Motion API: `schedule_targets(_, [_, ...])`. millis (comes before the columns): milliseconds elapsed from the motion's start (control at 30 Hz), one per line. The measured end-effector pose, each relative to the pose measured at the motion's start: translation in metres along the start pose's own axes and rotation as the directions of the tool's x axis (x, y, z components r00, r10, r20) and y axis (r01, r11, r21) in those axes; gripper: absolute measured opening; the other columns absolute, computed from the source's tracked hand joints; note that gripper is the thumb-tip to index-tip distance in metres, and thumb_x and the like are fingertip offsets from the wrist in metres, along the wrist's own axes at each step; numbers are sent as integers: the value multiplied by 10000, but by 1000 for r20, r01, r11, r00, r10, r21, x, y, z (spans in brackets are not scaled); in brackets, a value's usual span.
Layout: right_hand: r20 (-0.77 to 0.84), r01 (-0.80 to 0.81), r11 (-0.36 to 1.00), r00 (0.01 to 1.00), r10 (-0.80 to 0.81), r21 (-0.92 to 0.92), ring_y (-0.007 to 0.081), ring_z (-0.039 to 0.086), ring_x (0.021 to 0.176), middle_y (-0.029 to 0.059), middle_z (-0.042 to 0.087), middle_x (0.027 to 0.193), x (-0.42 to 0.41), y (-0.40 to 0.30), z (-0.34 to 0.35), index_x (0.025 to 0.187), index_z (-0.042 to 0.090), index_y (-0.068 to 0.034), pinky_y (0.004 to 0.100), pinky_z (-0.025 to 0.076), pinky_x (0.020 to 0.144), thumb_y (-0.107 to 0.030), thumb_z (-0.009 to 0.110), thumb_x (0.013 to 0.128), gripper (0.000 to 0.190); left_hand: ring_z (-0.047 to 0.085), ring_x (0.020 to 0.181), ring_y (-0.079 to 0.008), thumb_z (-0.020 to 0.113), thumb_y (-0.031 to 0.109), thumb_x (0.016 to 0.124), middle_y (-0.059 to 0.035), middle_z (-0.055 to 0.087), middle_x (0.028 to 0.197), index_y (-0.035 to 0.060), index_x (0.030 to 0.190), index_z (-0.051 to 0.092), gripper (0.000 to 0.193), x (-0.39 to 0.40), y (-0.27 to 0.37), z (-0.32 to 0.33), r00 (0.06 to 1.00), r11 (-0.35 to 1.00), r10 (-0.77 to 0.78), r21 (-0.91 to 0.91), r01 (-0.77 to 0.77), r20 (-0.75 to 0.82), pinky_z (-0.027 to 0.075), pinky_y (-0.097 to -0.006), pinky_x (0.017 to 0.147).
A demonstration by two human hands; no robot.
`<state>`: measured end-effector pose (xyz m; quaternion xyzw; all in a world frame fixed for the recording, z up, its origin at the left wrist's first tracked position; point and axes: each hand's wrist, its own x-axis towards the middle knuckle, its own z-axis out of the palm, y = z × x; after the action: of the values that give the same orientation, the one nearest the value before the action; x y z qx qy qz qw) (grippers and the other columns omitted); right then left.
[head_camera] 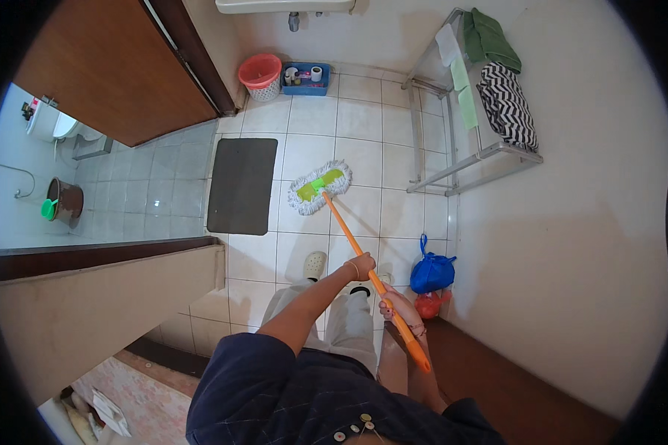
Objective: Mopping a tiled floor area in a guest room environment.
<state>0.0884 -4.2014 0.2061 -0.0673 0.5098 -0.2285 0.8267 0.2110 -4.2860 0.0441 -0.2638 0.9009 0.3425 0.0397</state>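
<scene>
An orange mop handle (pixel 345 227) slants from my body down to a flat mop head (pixel 320 187). White-grey fringe rings the head's green plate, and it lies on the white floor tiles. My left hand (pixel 360 266) grips the handle partway along. Closer to the handle's upper end, my right hand (pixel 398 305) is wrapped around it too. The end of the handle sticks out past my right wrist. Just left of the mop head lies a dark grey floor mat (pixel 242 186), apart from it.
A metal towel rack (pixel 473 158) with cloths stands right. Blue (pixel 433 272) and red bags (pixel 430 305) sit by the right wall. A red-lined basket (pixel 260 77) and blue tray (pixel 306 90) stand below a sink (pixel 286 5). Left, a wooden door (pixel 122 72) opens onto a bathroom.
</scene>
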Motion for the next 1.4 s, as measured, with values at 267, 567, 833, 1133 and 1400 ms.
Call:
schedule_targets(267, [-16, -40, 997, 999, 39, -71, 25, 324, 397, -18, 370, 592, -40, 36, 3, 1254, 195, -139, 146, 276, 348, -12, 458, 745, 587, 519, 730, -282, 539, 216, 629, -132, 567, 662, 49, 621, 589, 174, -24, 49, 32, 999, 987, 32, -159, -37, -35, 431, -346, 677])
schedule_targets(567, [45, 3, 995, 999, 1, -97, 34, 335, 407, -6, 367, 595, -43, 66, 2, 1233, 227, -129, 143, 285, 355, -24, 468, 735, 562, 523, 704, -277, 550, 243, 602, -109, 565, 638, 62, 574, 580, 186, -37, 59, 72, 984, 997, -27, -79, 14, -178, 432, -345, 646])
schedule_targets(833, [-18, -165, 934, 984, 180, 315, 19, 353, 452, 41, 387, 675, -84, 65, -17, 1190, 298, -210, 98, 295, 344, -181, 404, 839, 368, 522, 601, -320, 548, 226, 527, -154, 524, 556, 63, 495, 534, 166, -30, 89, 69, 960, 964, 6, -255, -80, -280, 431, -381, 576])
schedule_targets(1133, [-102, -301, 840, 953, 286, -451, 47, 332, 360, -6, 390, 544, -101, 50, -14, 1263, 205, -205, 158, 302, 322, -191, 352, 844, 444, 516, 631, -323, 561, 305, 606, -164, 522, 557, 30, 505, 536, 294, -63, 135, 88, 873, 917, -293, -373, 140, -391, 420, -386, 604])
schedule_targets(1400, [106, -161, 614, 920, 376, -773, 69, 369, 338, -10, 380, 484, -43, 54, 55, 1173, 322, -106, 206, 328, 319, -157, 391, 796, 387, 521, 567, -326, 606, 274, 604, -179, 515, 555, 18, 491, 515, 294, -148, 94, 107, 608, 804, -560, -547, 234, -563, 422, -381, 546])
